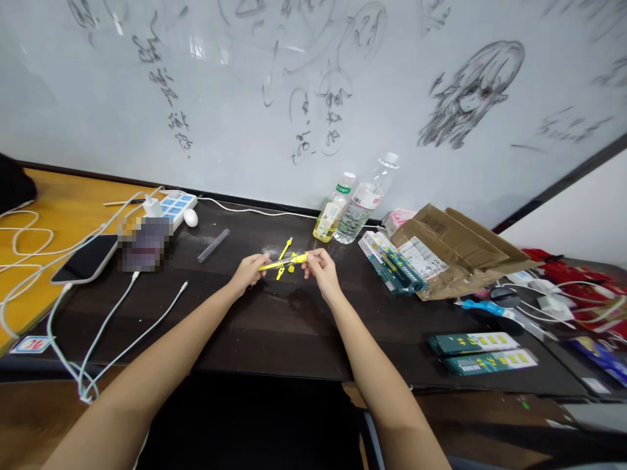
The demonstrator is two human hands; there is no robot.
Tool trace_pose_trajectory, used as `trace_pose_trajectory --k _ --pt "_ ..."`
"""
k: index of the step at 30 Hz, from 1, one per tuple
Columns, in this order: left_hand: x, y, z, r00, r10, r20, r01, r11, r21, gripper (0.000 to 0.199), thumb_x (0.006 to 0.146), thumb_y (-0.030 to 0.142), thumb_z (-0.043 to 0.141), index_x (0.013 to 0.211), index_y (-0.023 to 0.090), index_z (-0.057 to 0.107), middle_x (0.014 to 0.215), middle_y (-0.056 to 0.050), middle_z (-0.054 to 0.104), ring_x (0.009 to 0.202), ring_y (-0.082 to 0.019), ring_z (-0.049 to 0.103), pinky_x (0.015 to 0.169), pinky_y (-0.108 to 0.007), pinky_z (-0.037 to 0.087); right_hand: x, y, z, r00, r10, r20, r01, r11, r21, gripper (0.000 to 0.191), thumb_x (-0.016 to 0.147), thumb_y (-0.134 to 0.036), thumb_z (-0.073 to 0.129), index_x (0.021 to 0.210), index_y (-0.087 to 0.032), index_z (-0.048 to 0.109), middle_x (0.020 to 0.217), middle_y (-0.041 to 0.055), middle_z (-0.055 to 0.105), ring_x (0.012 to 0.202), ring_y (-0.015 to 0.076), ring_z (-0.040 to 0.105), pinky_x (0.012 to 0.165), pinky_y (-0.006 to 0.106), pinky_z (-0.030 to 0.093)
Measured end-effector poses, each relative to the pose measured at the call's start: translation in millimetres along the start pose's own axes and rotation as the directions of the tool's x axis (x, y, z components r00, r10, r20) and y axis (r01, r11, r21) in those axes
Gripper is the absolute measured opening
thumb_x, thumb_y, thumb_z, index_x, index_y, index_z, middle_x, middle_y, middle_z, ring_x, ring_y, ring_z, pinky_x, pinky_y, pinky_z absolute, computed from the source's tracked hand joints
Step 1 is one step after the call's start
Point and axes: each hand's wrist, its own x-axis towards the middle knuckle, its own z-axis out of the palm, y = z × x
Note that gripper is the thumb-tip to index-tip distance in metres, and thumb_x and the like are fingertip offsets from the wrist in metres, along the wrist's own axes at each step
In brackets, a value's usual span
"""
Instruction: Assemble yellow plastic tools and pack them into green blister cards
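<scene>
Between both hands, over the dark tabletop, is a slim clear tube with yellow ends [281, 263]; its exact kind cannot be made out. My left hand [246, 271] pinches its left end, fingers closed. My right hand [322, 269] grips the yellow right end with thumb and fingers. Just behind the tube lies a thin yellow plastic stick [285, 247], partly covered by it. A small round yellow piece [291, 269] sits by the tube's near side. Off to the left, a separate clear plastic tube [213, 246] rests on the table.
Phones [87, 258] with white cables and a power strip [177, 207] are at left. Two bottles [329, 212] stand at the back against the whiteboard [235, 98]. Right of them are green-white boxes [392, 264] and an opened cardboard package [453, 251]. More flat boxes [482, 352] lie nearer.
</scene>
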Motion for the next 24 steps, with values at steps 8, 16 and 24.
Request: trace_pose_trajectory --k 8,16,24 --pt "-1.2 -1.3 5.1 0.983 0.009 -0.186 -0.069 0.945 -0.319 0.031 0.073 0.041 0.066 0.091 0.017 0.063 0.083 -0.002 0.060 0.072 -0.011 0.061 0.059 -0.021 0.053 -3.4 1.7 6.0 0.999 -0.035 0.012 0.035 0.999 0.030 0.033 0.075 -0.047 0.066 0.085 -0.020 0.051 0.059 -0.0049 0.060 0.046 0.0073 0.052 0.044 0.020 0.045" --pt "-1.5 0.4 1.6 0.998 0.062 0.029 -0.058 0.991 -0.121 0.040 0.067 0.041 0.074 0.094 0.016 0.060 0.059 0.005 0.049 0.040 -0.003 0.041 0.033 -0.013 0.019 -2.3 0.2 3.6 1.000 -0.021 -0.013 0.021 0.999 0.034 0.035 0.075 -0.051 0.065 0.084 -0.021 0.048 0.060 -0.0047 0.060 0.049 0.0084 0.054 0.046 0.021 0.047" --pt "2.3 -2.3 -2.5 1.000 0.012 -0.023 -0.013 0.996 -0.085 0.036 0.067 0.044 0.071 0.084 0.015 0.059 0.051 0.008 0.042 0.034 0.001 0.024 0.033 -0.015 0.011 -5.6 -1.1 9.2 1.000 -0.013 0.029 0.012 1.000 0.029 0.038 0.073 -0.053 0.066 0.083 -0.021 0.048 0.059 -0.0051 0.060 0.050 0.0086 0.055 0.046 0.021 0.047"
